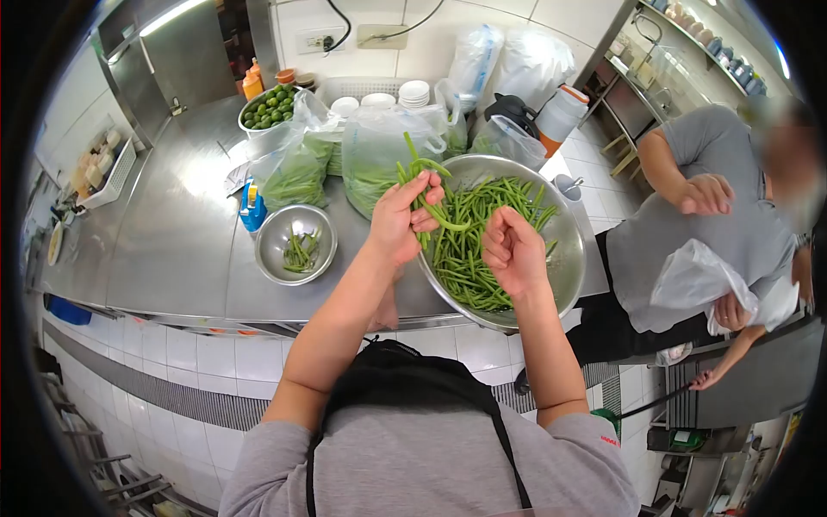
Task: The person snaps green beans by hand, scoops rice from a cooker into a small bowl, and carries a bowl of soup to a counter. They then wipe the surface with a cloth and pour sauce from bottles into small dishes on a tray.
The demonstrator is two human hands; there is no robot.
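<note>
My left hand [403, 217] grips a small bunch of green beans [419, 177] that sticks up above the left rim of a large steel bowl [568, 258]. The bowl is full of loose green beans [469, 254] and overhangs the counter's front edge. My right hand [512, 250] hovers over the bean pile with fingers curled, pinching at one bean; what it holds is hard to make out.
A smaller steel bowl [295, 246] with a few bean ends sits left of me on the steel counter [172, 241]. Clear bags of beans [379, 159], a bowl of limes [269, 108] and stacked white dishes [413, 90] stand behind. A person in grey [706, 215] stands at right holding a plastic bag [698, 276].
</note>
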